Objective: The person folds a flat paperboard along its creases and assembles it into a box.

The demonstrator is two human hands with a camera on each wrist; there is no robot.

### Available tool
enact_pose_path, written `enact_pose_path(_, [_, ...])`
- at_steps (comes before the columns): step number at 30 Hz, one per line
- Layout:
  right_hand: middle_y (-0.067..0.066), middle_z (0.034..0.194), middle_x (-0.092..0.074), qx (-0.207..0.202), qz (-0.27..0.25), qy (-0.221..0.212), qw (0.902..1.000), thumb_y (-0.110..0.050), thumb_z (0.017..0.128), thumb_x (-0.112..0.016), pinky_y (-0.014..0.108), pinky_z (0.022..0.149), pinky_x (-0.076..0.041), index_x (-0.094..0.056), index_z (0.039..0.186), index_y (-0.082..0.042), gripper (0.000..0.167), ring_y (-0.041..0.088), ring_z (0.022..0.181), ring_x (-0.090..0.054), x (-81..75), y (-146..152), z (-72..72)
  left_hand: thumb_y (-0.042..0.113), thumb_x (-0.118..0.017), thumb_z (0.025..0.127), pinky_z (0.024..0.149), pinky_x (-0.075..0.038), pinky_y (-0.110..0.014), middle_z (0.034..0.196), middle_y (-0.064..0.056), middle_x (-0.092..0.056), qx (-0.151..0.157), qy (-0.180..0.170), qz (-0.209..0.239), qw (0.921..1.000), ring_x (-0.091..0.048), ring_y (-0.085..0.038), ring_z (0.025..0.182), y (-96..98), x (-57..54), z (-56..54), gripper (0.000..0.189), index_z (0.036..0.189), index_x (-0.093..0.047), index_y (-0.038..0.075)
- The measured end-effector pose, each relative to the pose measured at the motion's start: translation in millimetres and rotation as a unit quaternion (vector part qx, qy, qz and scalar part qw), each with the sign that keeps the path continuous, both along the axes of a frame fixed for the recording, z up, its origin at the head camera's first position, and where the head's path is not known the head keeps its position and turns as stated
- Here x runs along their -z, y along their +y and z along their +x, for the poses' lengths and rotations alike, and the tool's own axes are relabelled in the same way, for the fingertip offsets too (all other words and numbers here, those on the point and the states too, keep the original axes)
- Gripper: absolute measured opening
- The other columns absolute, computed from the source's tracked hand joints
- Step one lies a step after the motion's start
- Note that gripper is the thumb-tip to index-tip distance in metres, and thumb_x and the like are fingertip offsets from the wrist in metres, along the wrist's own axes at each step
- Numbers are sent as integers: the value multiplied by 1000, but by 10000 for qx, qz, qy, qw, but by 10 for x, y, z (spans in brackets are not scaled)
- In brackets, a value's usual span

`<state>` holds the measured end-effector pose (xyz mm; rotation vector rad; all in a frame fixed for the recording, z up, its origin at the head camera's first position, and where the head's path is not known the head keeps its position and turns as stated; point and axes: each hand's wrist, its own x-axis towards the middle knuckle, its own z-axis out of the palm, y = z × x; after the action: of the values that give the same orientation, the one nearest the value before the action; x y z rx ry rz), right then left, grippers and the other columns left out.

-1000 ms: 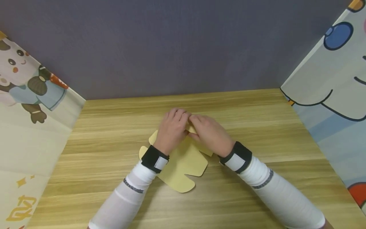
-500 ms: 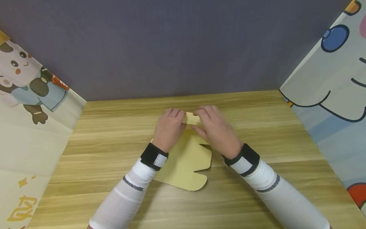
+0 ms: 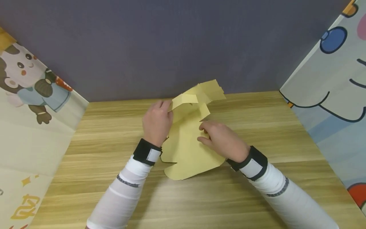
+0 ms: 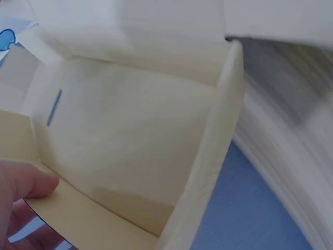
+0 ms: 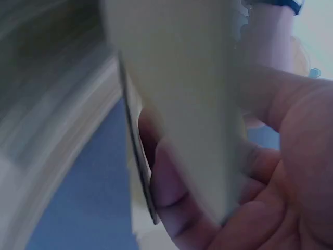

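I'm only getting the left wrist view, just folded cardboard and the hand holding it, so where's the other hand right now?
Observer: In the head view, the right hand is by the near right side of the cardboard.
Operator: Okay, and what's at the far end, beyond the work?
Observer: A plain dark panel rises at the far edge of the wood-grain tabletop.

We see plain pale-yellow card [image 3: 190, 152], a tan table [image 3: 114, 127] streaked with brown grain, black wristbands [image 3: 143, 151] with white patches, white sleeves [image 3: 117, 200] ringed in grey, and a slate-coloured back wall [image 3: 183, 41]. In the blurred right wrist view, the card seems greyer to us.
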<state>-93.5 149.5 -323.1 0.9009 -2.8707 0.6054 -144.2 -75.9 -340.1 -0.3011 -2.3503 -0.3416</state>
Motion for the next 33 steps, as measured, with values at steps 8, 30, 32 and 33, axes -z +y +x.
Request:
enact_pose_path(8, [15, 106, -65, 736, -25, 1025, 9920, -28, 87, -72, 42, 79, -54, -61, 114, 0, 40, 30, 93, -63, -123, 71, -148, 8, -66, 83, 47, -51, -38, 101, -7, -70, -244, -261, 456, 9983, -66, -26, 76, -7, -85, 46, 31, 114, -67, 12])
enact_pose_path(30, [11, 95, -57, 2016, -42, 3538, 9133, -20, 84, -73, 52, 80, -34, -71, 100, -6, 21, 34, 92, -47, -21, -19, -555, 9, -61, 86, 57, -51, -24, 103, -8, -64, 742, -1574, 2235, 9590, -64, -18, 67, 280, 130, 264, 38, 124, -58, 5])
enact_pose_path(32, [9, 93, -60, 1808, -37, 3605, 9151, -16, 88, -68, 52, 83, -34, -71, 96, -7, 12, 33, 92, -48, 11, -35, -572, 10, -61, 86, 56, -51, -24, 103, -7, -64, 716, -1579, 2204, 9599, -63, -16, 65, 282, 145, 258, 38, 124, -58, 6])
enact_pose_path(33, [9, 92, -62, 1687, -53, 3625, 9166, -14, 90, -66, 52, 83, -34, -71, 95, -8, 9, 32, 92, -49, 26, -43, -578, 10, -61, 86, 56, -50, -24, 103, -7, -64, 704, -1577, 2187, 9604, -62, -14, 64, 281, 152, 255, 38, 124, -58, 7])
